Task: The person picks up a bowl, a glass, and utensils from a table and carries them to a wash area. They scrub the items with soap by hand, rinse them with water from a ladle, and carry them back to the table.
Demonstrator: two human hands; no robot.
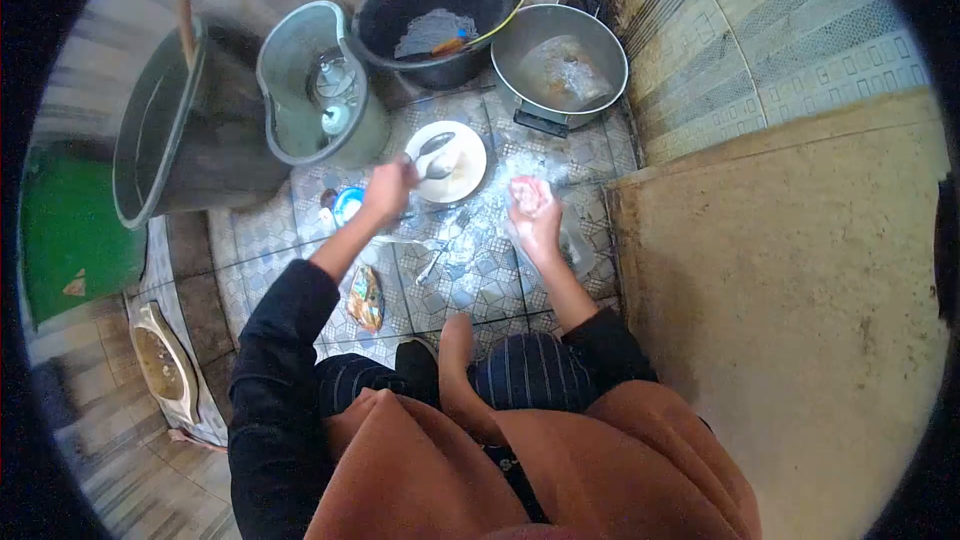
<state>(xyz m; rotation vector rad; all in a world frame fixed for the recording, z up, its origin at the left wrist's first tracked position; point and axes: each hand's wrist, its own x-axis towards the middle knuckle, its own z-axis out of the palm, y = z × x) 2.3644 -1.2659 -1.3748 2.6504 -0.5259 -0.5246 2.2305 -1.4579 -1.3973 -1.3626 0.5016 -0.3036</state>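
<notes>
My left hand [390, 192] is closed, with the handles of spoons [437, 171] in its fingers. Their bowls reach over a white plate [468, 152] on the tiled floor. To the right of the plate my right hand [535, 210] is curled with the palm side up. Something pale and pinkish, perhaps foam, shows in it, too blurred to name. Between my hands, more cutlery [432, 262] lies on wet tiles streaked with white suds. A small blue and white tub [348, 206] stands just left of my left hand.
A metal pot [508, 80], a black basin [368, 25] with a yellow rim and a grey-green bucket [272, 100] line the back. A tall dark bucket [225, 135] stands left. A crumpled packet [366, 298] lies near my feet. A low wall [770, 270] bounds the right side.
</notes>
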